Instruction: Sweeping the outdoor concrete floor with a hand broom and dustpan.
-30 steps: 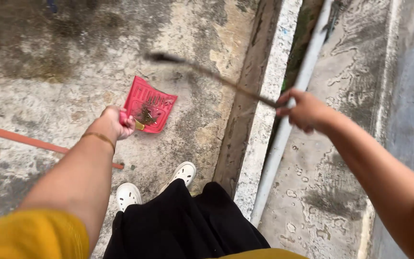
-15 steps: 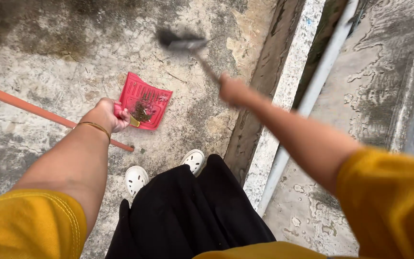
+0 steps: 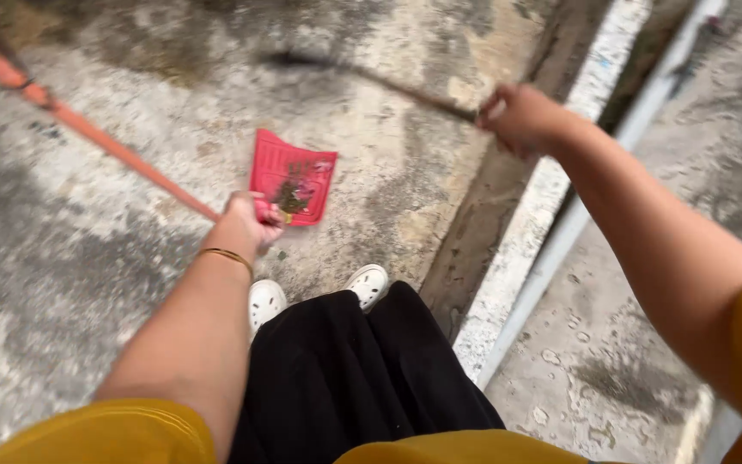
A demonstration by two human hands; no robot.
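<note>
Dustpan: While the left hand (image 3: 242, 225) is closing its grip around the handle, the red dustpan (image 3: 292, 176) is sitting just above that hand, at about 1 o'clock from it, low over the concrete floor (image 3: 88, 258) with a small dark clump of debris (image 3: 292, 198) lying in its pan.

Broom: The right hand (image 3: 521, 116) is clamping its grip on a thin dark broom stick (image 3: 405, 90), whose blurred head (image 3: 289, 60) is sweeping at 12 o'clock from the dustpan, well apart from it.

What is changing: Compared with half a second ago, the broom head is now lying further left and is blurring in motion, and the right hand is sitting further to 3 o'clock; the dustpan is staying put in the left hand, so the sweeping stroke seems to be running toward the pan.

Orange pole: It is running along the floor from 10 o'clock down toward the left hand, passing behind it.

Feet: Two white shoes (image 3: 266, 299) are showing at 6 o'clock of the dustpan, under a black skirt (image 3: 345, 378).

Kerb: A pale raised edge (image 3: 543, 215) and a grey pipe (image 3: 577, 215) are running at 3 o'clock.
</note>
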